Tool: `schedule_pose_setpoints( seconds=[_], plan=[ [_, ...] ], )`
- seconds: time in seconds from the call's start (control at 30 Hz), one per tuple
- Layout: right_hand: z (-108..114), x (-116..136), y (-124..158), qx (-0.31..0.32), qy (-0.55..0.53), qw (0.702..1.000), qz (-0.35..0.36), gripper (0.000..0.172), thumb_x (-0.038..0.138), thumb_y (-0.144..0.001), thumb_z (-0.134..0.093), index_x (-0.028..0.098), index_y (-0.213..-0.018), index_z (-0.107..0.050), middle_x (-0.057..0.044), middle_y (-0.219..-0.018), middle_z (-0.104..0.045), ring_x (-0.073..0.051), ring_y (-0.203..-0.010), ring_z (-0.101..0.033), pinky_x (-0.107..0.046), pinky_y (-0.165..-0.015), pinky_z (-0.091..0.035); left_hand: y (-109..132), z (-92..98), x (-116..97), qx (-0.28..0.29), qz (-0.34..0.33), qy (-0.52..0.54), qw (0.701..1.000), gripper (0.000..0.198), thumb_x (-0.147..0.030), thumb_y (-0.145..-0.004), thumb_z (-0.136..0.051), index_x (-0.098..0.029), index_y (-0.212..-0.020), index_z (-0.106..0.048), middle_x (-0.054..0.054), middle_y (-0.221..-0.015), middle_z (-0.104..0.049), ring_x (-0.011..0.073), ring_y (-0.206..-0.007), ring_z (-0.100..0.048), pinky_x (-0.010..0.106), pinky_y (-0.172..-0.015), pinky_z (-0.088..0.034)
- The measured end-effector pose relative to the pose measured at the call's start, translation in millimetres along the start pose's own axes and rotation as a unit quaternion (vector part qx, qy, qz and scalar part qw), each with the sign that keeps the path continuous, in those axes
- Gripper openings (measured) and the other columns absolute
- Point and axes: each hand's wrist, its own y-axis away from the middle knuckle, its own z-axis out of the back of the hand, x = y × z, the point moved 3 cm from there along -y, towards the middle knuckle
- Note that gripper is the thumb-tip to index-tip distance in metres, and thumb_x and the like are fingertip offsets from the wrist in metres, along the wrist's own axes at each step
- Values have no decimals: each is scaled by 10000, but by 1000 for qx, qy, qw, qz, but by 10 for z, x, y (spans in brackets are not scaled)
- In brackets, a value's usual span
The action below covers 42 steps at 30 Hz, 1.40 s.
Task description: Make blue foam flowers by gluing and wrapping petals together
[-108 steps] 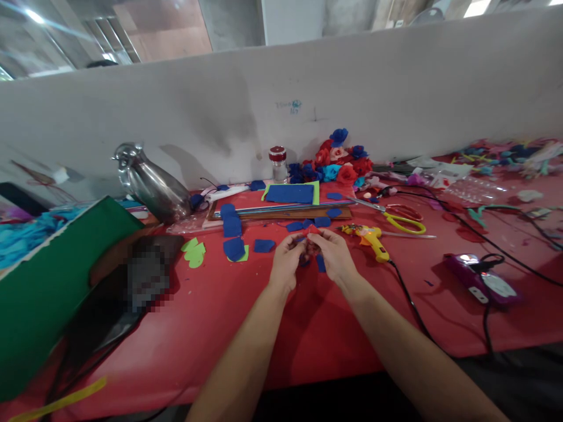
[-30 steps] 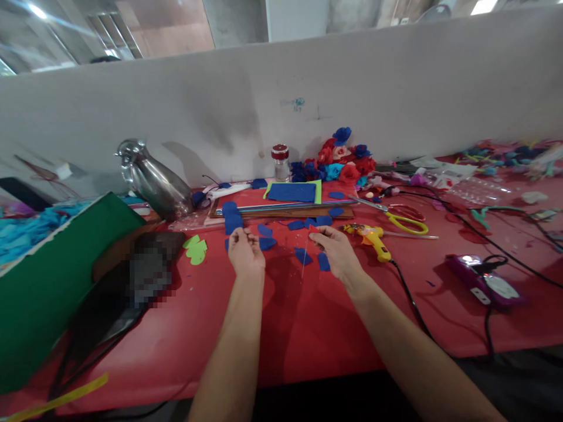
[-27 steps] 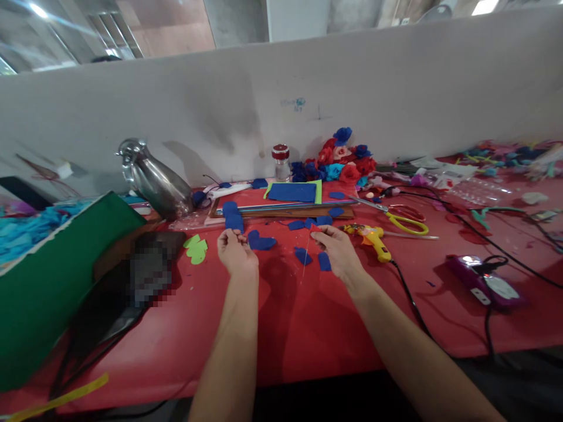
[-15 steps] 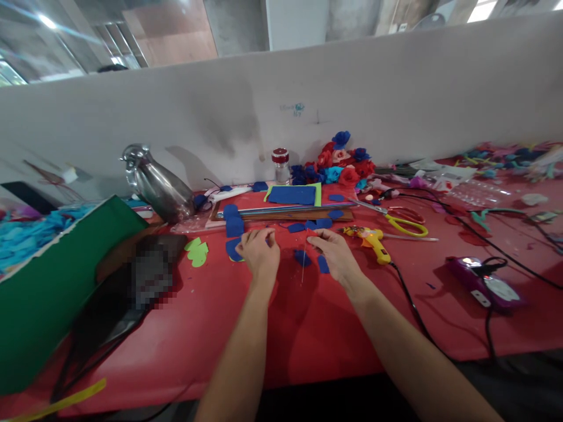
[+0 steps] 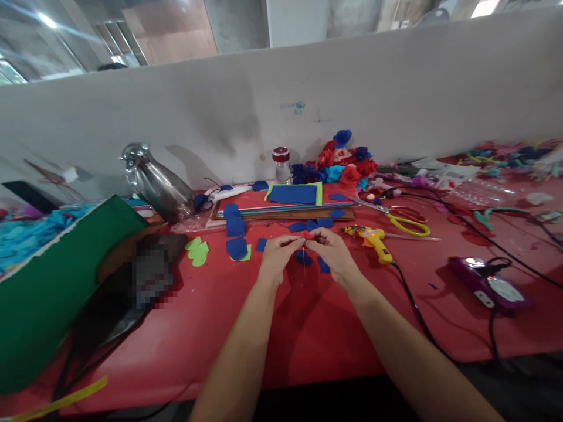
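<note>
Pinching the small red piece (image 5: 307, 235) atop a thin wire (image 5: 304, 264): left hand (image 5: 275, 258) and right hand (image 5: 336, 252), both grips clamped on it.

No writing is reading clearly anywhere: only a small blue scribble (image 5: 294, 106) is showing on the far wall (image 5: 396, 88), and it is looking too blurred to decipher.

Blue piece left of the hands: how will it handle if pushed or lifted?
The blue piece looks thin and lies flat, so it is probably light and floppy and would bend in a pinch. On the smooth red table cover it would likely slide rather than roll. It overlaps a green scrap, which may drag along.
</note>
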Motion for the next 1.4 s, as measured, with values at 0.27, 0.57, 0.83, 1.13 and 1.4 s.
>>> schedule_pose_setpoints(
  seconds=[0.27, 0.57, 0.83, 1.13, 1.4],
  plan=[
    [15, 27, 10, -3, 5, 1000, 20, 213, 282, -556, -702, 218, -718, -579, 44, -649, -607, -121, -651, -539, -261, -660, -406, -52, 2, 72, -31, 23, 100, 994, 209, -311, -508, -815, -167, -632, -729, 27, -664, -690, 130, -681, -572, 281, -768, -418],
    [-92, -23, 47, 42, 35, 998, 11, 219, 384, -589, -727, 201, -659, -630, 22, -670, -615, -125, -658, -530, -268, -664, -402, -25, -9, 60, -60, 38, 182, 981, 287, -302, -433, -852, -167, -646, -713, 6, -666, -675, 105, -648, -560, 250, -703, -422],
    [-52, -19, 38, 15, 47, 998, 47, 194, 374, -615, -695, 200, -607, -608, 32, -603, -556, -117, -601, -465, -259, -610, -371, 32, -70, 21, -27, 58, 178, 982, 296, -307, -435, -856, -162, -651, -714, 0, -647, -669, 87, -597, -550, 230, -639, -422],
    [-71, 6, 44, 35, 48, 997, 38, 188, 375, -604, -698, 203, -597, -624, 29, -602, -571, -116, -600, -467, -260, -604, -364, -34, -7, 60, -1, 58, 161, 985, 281, -302, -445, -855, -144, -619, -701, -12, -580, -632, 59, -528, -501, 210, -565, -379],
    [-58, 19, 50, 21, 38, 999, 33, 217, 402, -578, -731, 209, -598, -633, 26, -605, -578, -116, -593, -464, -262, -600, -374, -3, -27, 21, 7, 57, 166, 984, 297, -320, -436, -854, -155, -624, -694, -14, -608, -636, 72, -565, -516, 222, -607, -393]
  ],
)
